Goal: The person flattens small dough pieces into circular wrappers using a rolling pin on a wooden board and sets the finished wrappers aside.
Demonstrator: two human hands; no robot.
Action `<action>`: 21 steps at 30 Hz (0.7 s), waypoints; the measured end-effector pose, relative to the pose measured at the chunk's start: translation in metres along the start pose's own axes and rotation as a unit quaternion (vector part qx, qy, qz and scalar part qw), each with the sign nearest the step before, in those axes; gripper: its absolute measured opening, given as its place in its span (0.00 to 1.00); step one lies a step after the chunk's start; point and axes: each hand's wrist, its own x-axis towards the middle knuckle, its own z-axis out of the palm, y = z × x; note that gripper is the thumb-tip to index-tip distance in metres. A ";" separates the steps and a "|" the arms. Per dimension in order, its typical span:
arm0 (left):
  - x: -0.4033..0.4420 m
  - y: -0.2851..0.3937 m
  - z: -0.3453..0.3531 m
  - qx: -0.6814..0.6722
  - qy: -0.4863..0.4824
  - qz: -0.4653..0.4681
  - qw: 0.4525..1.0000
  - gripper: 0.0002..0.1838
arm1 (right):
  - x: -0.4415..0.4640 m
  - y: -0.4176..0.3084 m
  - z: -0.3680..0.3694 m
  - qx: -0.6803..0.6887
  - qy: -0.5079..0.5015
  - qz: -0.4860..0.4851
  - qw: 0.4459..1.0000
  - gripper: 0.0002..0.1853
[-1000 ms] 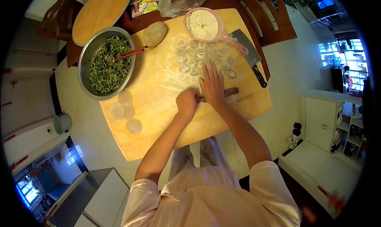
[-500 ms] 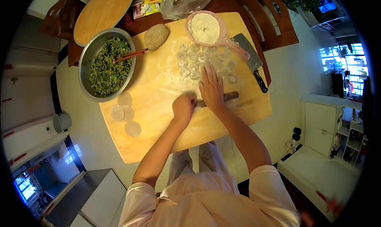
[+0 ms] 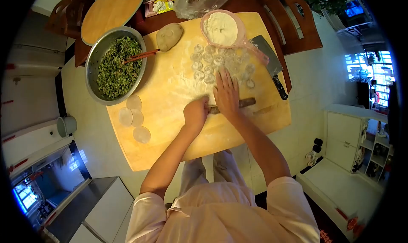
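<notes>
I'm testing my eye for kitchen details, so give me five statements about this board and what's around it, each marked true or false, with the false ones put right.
1. The right hand has its fingers extended over the rolling pin. True.
2. The red chopsticks lie flat on the board. False: the chopsticks rest in the metal bowl, sticking out over its rim.
3. White flour fills the pink container. True.
4. The cleaver lies in front of the bowl. False: the cleaver is at the board's right side, by the pink container's handle.
5. The left hand is spread open. False: its fingers are curled in.
</notes>
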 end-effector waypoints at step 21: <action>-0.010 -0.004 -0.005 0.002 0.014 -0.046 0.999 0.04 | -0.071 -0.009 -0.015 -0.016 -0.025 -0.005 1.000 0.29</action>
